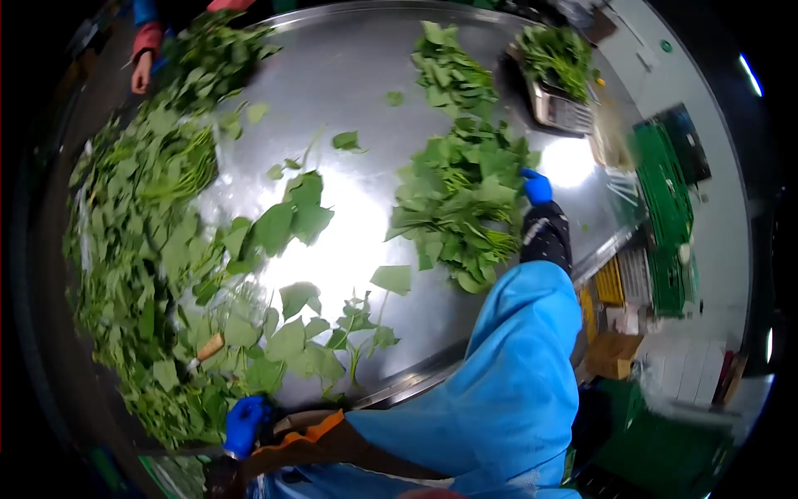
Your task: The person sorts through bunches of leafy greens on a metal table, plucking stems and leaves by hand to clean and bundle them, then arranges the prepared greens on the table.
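My right hand (537,187), in a blue glove, is at the right edge of a heap of leafy green bunches (465,195). One finger stretches toward the leaves; the others are partly hidden. At the near edge of the metal table, my left hand (245,426), also blue-gloved, is beside a big pile of loose leafy greens (133,274). Its fingers look curled in, and whatever they may hold is hidden. A knife with a wooden handle (209,348) lies among the leaves just beyond my left hand. Loose leafy stems (303,349) are spread nearby.
More bunches (453,75) lie farther up the metal table (349,75). A scale (561,110) at the far right carries greens. Another person's hand (142,73) shows at the far left. Green crates (665,208) and a cardboard box (613,355) stand right of the table.
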`<move>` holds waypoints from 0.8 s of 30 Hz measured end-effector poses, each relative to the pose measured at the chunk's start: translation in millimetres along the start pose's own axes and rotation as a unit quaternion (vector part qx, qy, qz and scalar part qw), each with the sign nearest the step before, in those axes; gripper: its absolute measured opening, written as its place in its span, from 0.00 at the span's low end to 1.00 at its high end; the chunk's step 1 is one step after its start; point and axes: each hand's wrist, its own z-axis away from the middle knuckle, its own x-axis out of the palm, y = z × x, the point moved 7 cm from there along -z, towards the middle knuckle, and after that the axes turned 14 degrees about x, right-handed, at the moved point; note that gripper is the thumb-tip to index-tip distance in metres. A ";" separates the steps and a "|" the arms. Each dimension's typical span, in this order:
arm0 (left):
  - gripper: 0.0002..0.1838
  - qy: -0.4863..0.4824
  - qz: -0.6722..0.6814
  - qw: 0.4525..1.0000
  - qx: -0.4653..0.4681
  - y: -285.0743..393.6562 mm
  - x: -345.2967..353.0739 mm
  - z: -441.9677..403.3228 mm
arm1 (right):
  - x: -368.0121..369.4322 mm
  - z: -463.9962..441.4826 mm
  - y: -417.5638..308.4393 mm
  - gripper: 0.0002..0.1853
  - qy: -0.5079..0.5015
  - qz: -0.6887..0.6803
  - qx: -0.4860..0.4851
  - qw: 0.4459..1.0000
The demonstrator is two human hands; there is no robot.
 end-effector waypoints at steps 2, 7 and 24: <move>0.10 0.012 -0.015 1.000 0.021 14.7 4.5 0.7 | -4.0 -7.0 22.5 0.23 -0.055 -0.080 0.008 0.995; 0.11 0.035 0.065 0.996 0.042 -16.7 -4.4 4.1 | -27.7 -8.2 27.4 0.22 -0.042 -0.045 -0.066 0.996; 0.25 0.033 -0.450 0.802 0.391 55.6 -18.9 38.4 | -70.2 132.9 -185.8 0.19 0.060 -0.148 -0.267 0.950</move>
